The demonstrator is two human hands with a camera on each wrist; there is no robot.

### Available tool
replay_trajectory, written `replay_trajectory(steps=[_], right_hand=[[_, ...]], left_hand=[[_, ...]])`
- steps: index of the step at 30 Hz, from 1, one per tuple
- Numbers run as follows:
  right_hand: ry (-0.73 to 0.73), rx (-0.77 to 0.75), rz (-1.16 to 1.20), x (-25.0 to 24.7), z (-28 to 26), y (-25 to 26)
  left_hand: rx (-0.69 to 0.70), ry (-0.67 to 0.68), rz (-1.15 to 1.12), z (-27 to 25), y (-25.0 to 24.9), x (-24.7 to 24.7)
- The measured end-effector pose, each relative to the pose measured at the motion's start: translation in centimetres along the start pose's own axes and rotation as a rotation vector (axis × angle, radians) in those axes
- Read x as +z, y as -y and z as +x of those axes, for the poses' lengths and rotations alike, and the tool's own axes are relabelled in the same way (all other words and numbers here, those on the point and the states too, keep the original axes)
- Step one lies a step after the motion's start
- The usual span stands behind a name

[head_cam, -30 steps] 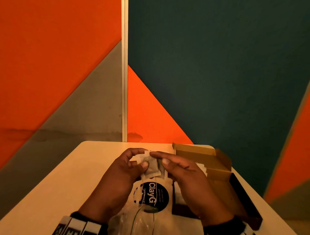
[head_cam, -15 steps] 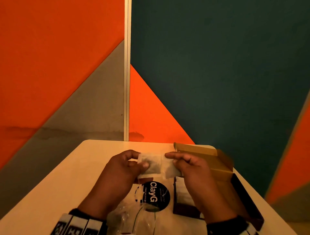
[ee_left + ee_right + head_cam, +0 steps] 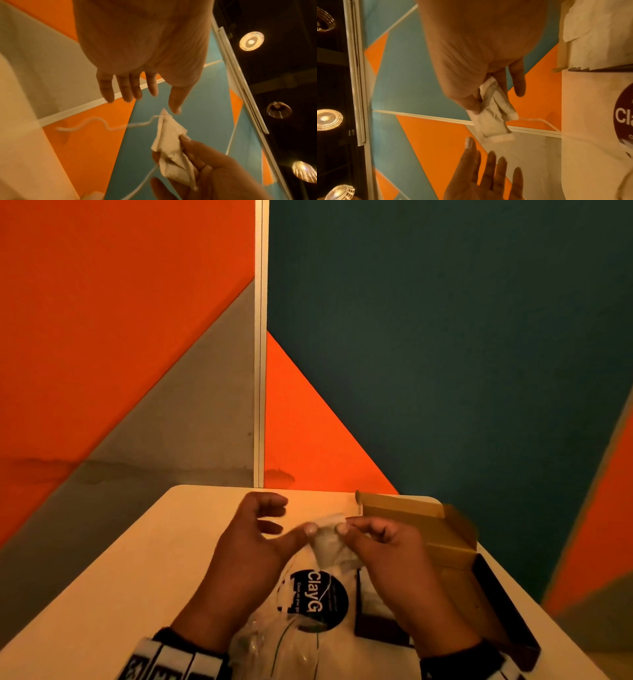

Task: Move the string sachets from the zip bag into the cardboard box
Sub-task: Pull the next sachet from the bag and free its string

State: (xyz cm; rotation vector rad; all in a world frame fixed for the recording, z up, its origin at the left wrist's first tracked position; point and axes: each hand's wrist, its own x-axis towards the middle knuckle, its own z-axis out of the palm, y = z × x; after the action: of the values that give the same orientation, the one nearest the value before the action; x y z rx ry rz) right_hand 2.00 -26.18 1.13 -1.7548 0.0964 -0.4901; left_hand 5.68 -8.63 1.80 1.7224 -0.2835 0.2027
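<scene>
- Right now the right hand (image 3: 387,546) pinches one string sachet (image 3: 327,537) between thumb and fingers, up off the table (image 3: 144,559) above the zip bag (image 3: 308,611); the other fingers curl loosely.
- Beside it, the left hand (image 3: 253,539) has its fingers spread and relaxed. Its thumb tip lies just at the sachet's near corner, and in the left wrist view it looks apart from the paper, so I judge that hand holds nothing.
- A loose string (image 3: 102,123) trails from the sachet's top corner toward the left side of the table, and a second strand hangs down toward the bag.
- The cardboard box (image 3: 445,546) lies open along the right edge of the table, lid flaps raised at the far right corner, with pale sachets already inside near its left wall.
- To do this step well, keep the pinch on the paper body rather than on the string, since the sachet is light and limp and would swing.
- Carry it rightward over the box's near wall, high enough that the trailing string clears the bag's mouth and the flap.
- Watch for the string snagging another sachet in the bag; the free left hand could steady the bag flat.
- Lower it onto those already in the box, string tucked in.
</scene>
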Motion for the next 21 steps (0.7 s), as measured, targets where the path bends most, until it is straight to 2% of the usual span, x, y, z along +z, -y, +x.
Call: replay_trajectory(steps=[2, 3, 7, 8, 11, 14, 18, 21], right_hand=[[-0.069, 0.009, 0.069, -0.1, 0.3, -0.2], [-0.086, 0.013, 0.095, -0.2, 0.3, -0.2], [-0.051, 0.067, 0.214, -0.1, 0.3, -0.1], [-0.045, 0.073, 0.231, 0.0, 0.2, -0.1], [-0.014, 0.084, 0.221, 0.3, 0.0, -0.1], [0.048, 0.109, 0.196, 0.8, -0.3, -0.3], [0.067, 0.087, -0.045, 0.8, -0.1, -0.8], [0.075, 0.037, -0.203, 0.1, 0.0, -0.6]], left_hand=[[0.07, -0.167, 0.077, -0.1, -0.5, -0.2], [0.087, -0.176, 0.093, -0.1, -0.6, -0.3], [-0.009, 0.127, 0.156, -0.4, -0.6, 0.4], [-0.02, 0.162, 0.178, -0.5, -0.4, 0.7], [-0.011, 0.144, 0.173, -0.6, 0.2, 1.5], [-0.019, 0.12, 0.045, -0.5, 0.3, 1.5], [-0.058, 0.117, -0.08, -0.4, 0.2, 1.1], [-0.031, 0.135, 0.005, -0.1, 0.2, 0.2]])
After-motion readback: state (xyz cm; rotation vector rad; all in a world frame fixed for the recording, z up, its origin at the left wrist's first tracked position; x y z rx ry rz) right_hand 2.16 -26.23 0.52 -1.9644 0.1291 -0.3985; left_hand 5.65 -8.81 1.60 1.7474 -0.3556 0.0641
